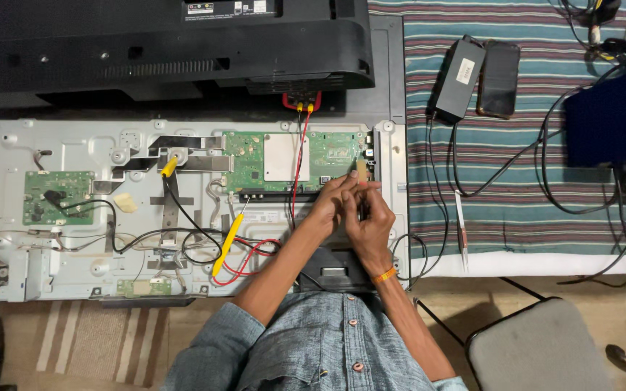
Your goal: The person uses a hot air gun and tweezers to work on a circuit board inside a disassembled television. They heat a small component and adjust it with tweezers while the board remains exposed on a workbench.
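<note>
At the green circuit board's (295, 159) right edge, both hands, left hand (333, 205) and right hand (369, 219), pinch a small tan piece (361, 171); seating it likely needs careful alignment.

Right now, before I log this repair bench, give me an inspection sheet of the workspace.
Surface: striped cloth under an opened grey metal television chassis.
Job's things: green main circuit board; small beige piece pinched at its right edge.
Clutter: black power adapter, dark phone.
Grippers: left hand and right hand both on the piece.
Cables: red and black probe leads, yellow probe.
Surroundings: grey stool.
</note>
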